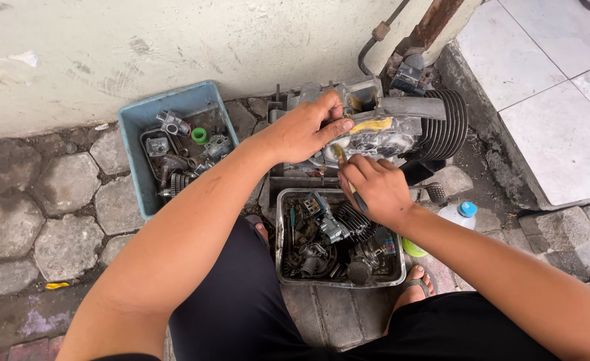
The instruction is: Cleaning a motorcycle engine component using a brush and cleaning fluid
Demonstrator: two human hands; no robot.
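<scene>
Two bare hands work over a grey metal engine block with black cooling fins (402,124), which stands on the stone paving (54,220) against a pale wall. The left hand (305,130) rests on top of the block, fingers curled together and gripping its upper edge. The right hand (375,187) has its fingers clamped on a thin brush with a dark handle (350,184), whose tip touches the block's side. Just below, a steel tray of greasy engine parts (338,237) sits between the person's feet. A blue plastic tub holding more parts (171,144) lies to the left, and a small clear bottle with a blue cap (461,214) stands at the right.
</scene>
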